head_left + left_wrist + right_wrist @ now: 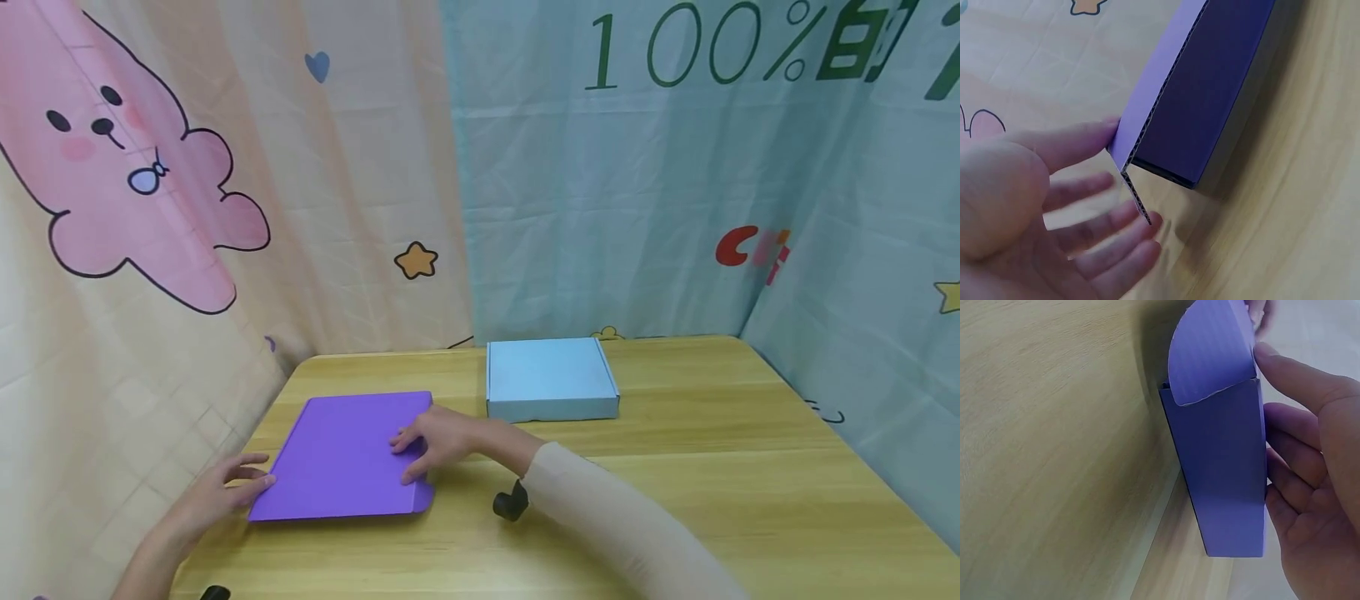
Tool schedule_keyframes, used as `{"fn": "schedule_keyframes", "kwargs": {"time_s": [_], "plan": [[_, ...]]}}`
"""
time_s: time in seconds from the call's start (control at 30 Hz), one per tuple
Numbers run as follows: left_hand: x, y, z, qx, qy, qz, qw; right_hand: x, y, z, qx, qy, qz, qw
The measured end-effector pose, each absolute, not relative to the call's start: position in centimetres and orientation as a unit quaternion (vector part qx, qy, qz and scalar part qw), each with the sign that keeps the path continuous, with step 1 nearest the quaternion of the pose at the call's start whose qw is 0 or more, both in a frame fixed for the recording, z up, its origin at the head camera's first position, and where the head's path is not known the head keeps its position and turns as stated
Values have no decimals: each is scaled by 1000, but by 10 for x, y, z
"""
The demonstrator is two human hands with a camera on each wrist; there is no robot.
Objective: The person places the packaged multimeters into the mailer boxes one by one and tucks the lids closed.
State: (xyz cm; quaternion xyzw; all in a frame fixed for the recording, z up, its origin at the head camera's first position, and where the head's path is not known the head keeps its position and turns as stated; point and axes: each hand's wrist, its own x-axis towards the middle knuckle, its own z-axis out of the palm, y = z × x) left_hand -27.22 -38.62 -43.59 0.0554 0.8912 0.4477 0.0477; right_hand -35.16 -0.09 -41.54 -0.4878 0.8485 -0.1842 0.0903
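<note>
A purple cardboard box (337, 458) lies on the table in front of me, its lid down over the top. In the right wrist view a rounded purple tab (1213, 353) sticks out beside the side wall (1225, 469). My left hand (225, 492) is at the box's near left corner. There its thumb touches the lid's edge flap (1154, 87), whose raw corrugated edge shows; the other fingers are spread loosely below. My right hand (442, 437) rests on the lid's right side, fingertips on top and thumb near the right edge.
A closed light-blue cardboard box (551, 379) stands behind and right of the purple one, on the wooden table (712, 467). Black wrist-camera mounts (512, 502) hang by the wrists. Printed curtains (600, 208) border the table's back and sides.
</note>
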Motion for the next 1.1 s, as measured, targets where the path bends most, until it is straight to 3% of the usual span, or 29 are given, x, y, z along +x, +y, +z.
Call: {"fn": "schedule_keyframes", "kwargs": {"time_s": [0.23, 0.63, 1.1], "plan": [[-261, -385, -428, -3, 887, 453, 92, -351, -2, -412, -484, 850, -184, 96], [-265, -402, -431, 58, 848, 506, 149, -352, -3, -411, -481, 851, -189, 96], [-270, -414, -441, 54, 751, 623, 209, -351, -1, -413, -477, 848, -206, 104]]}}
